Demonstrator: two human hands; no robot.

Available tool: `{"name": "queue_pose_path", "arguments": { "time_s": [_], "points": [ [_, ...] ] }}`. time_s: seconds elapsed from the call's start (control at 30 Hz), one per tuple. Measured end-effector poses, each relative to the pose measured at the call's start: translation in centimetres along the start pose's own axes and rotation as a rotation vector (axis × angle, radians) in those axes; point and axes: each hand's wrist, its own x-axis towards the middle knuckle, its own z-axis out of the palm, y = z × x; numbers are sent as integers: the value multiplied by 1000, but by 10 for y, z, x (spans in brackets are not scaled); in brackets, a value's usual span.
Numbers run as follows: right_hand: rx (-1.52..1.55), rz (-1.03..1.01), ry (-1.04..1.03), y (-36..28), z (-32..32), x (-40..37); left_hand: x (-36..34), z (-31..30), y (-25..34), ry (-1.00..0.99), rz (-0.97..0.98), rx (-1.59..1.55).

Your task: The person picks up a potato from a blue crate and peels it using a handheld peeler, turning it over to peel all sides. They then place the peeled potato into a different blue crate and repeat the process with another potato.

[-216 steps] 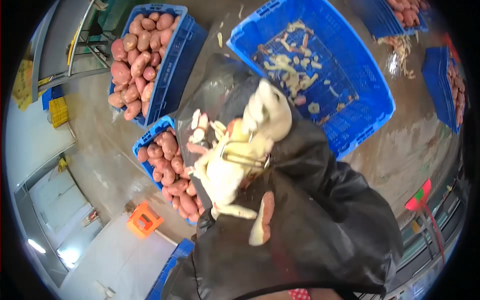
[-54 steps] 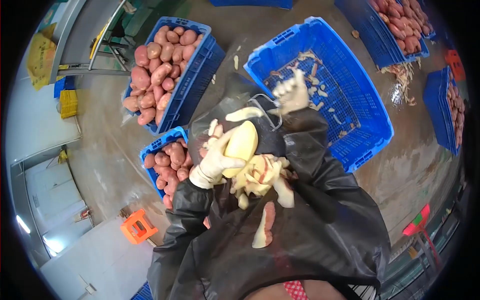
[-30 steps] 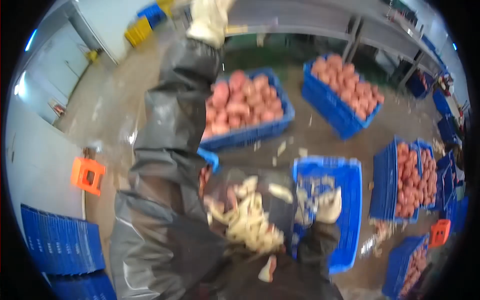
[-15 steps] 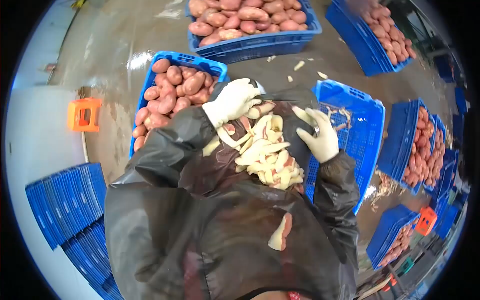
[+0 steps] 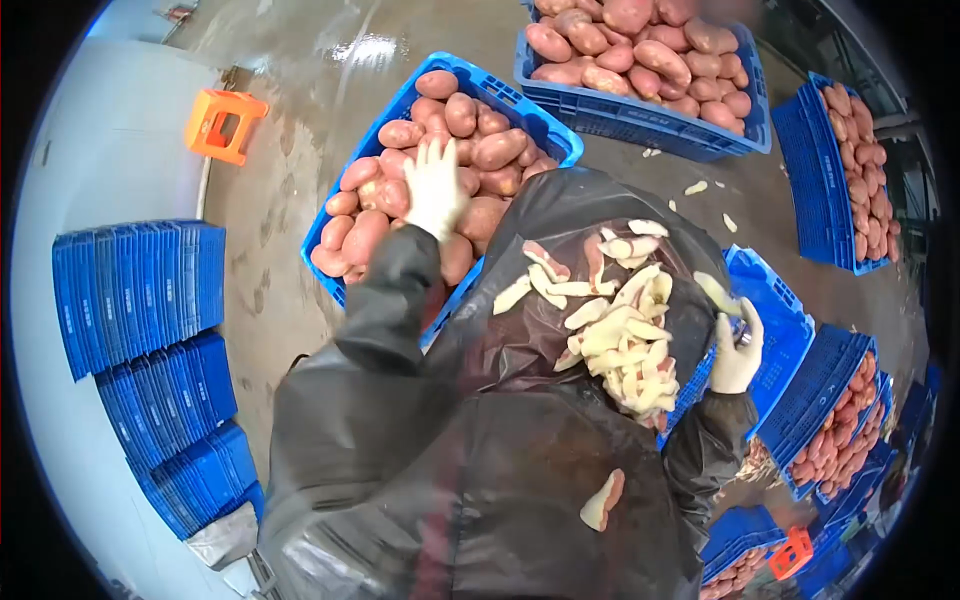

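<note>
My left hand (image 5: 436,190), in a pale glove, is stretched out flat over the red-skinned potatoes (image 5: 368,236) in a blue crate (image 5: 322,245). Its fingers are apart and lie against the potatoes. My right hand (image 5: 737,355), also gloved, is curled at the right edge of my lap. A small shiny metallic piece (image 5: 741,331) shows among its fingers; I cannot tell what it is. Just beyond those fingertips is a long pale potato slice (image 5: 717,294). On my dark apron (image 5: 520,430) lies a heap of pale, red-edged potato slices (image 5: 630,345), with a single piece (image 5: 602,501) lower down.
Beside my right hand stands a blue crate (image 5: 795,335). Another potato-filled crate (image 5: 640,135) is ahead, with more at the right. Stacked blue crates (image 5: 140,290) and an orange stool (image 5: 226,125) are on the left. Scraps (image 5: 696,187) lie on the wet floor.
My left hand has left the lap and reached onto the potatoes in the left crate. My right hand stays by the lap's right side, its fingers more curled. The view has turned left.
</note>
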Motion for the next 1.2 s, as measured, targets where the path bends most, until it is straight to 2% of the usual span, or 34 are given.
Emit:
{"name": "queue_pose_path", "arguments": {
  "time_s": [0.03,0.07,0.1,0.13,0.17,0.2,0.23,0.27,0.3,0.33,0.37,0.4,0.43,0.47,0.5,0.53,0.57,0.6,0.63,0.73,0.8,0.83,0.87,0.9,0.93,0.97,1.0,1.07,1.1,1.13,1.17,1.2],
  "points": [
    [63,129,-15,-1,-7,-5,-7,25,-41,-271,44,66],
    [129,255,-25,-3,-15,-11,7,-2,-33,-533,83,127],
    [168,323,3,-21,-15,-16,8,12,-52,-557,59,1],
    [135,246,33,-26,-19,-20,11,27,-68,-579,34,-121],
    [112,110,69,-28,-26,-25,13,7,-52,-548,-49,-516],
    [93,-29,119,-27,-30,-26,17,-14,-32,-503,-121,-907],
    [345,117,249,-20,-34,-30,24,-35,-3,-531,-83,-903],
    [580,0,217,-26,-42,-29,26,-56,40,-589,-57,-1039],
    [802,117,418,-45,-43,-29,18,-76,88,-679,-43,-1190],
    [1109,43,392,-41,-54,-34,5,-92,131,-783,-37,-1345],
    [1296,3,443,-47,-57,-34,-3,-103,172,-760,212,-1174],
    [1461,108,489,-50,-64,-35,-14,-111,207,-704,457,-1001],
    [1684,9,228,-35,-64,-37,-32,-111,235,-839,403,-1060],
    [1744,68,231,-22,-58,-41,-48,-107,259,-961,335,-1101],
    [1619,382,619,-45,-45,-39,-62,-106,276,-874,382,-988],
    [1596,498,636,-39,-31,-40,-63,-104,280,-915,420,-973],
    [1732,459,432,-15,-15,-52,-61,-102,282,-978,468,-982],
    [1589,530,368,5,-4,-56,-59,-100,286,-1041,513,-987],
    [1587,540,321,25,-6,-53,-59,-99,294,-1077,543,-964],
    [1565,402,495,60,-25,-30,-65,-107,308,-856,608,-570],
    [1722,365,512,65,-19,-31,-61,-110,306,-899,640,-489],
    [1824,232,419,69,-13,-36,-61,-105,296,-925,646,-556],
    [1838,290,429,59,-13,-34,-63,-103,290,-959,645,-616],
    [1700,370,519,67,-6,-27,-65,-103,288,-1033,530,-660],
    [1563,454,604,80,0,-19,-67,-106,285,-1045,540,-640],
    [1694,424,695,75,-14,-13,-69,-107,285,-1045,504,-699],
    [1640,565,847,64,-27,-14,-67,-105,289,-1033,467,-772],
    [2285,89,249,63,-12,-32,-65,-108,294,-1083,440,-821],
    [1572,281,426,9,-13,-35,-62,-118,302,-1235,212,-997],
    [1622,416,491,33,5,-31,-61,-125,303,-1377,-36,-1156],
    [1702,481,625,54,2,-19,-69,-94,280,-1196,209,-1029],
    [1778,541,753,69,-5,-14,-69,-95,281,-1187,219,-1031]
  ]
}}
